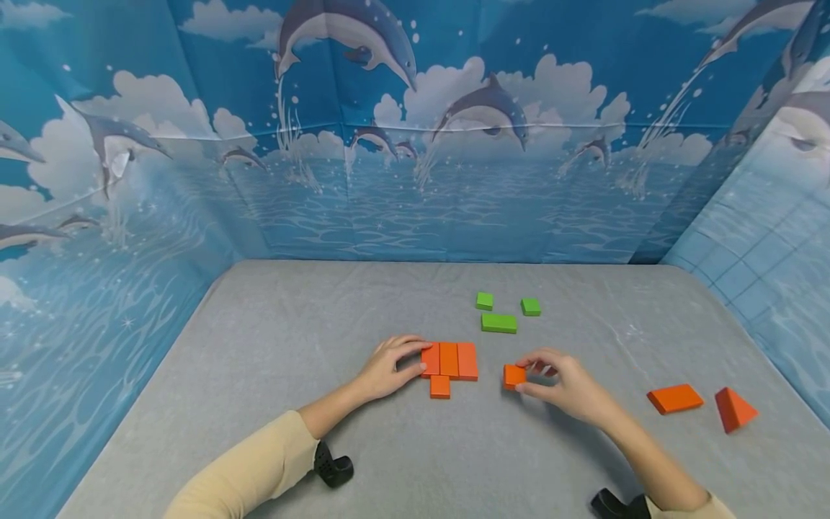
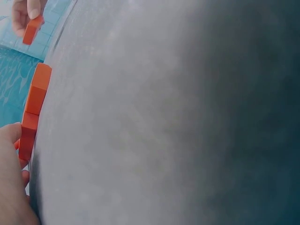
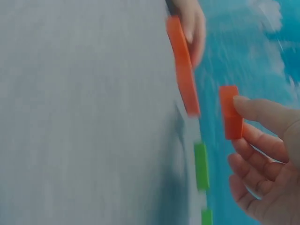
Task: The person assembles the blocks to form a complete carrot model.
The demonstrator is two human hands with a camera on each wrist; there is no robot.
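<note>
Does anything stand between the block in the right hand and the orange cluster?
Nothing visible does: only grey surface shows between the held block and the orange cluster; the green blocks lie farther back.

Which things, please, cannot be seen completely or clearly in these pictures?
- Left wrist view: the left hand, cut off by the left edge.
- Right wrist view: the lower green rectangular block, cut off by the bottom edge.
- Head view: right side of the held orange cuboid block, partly covered by the right hand.
</note>
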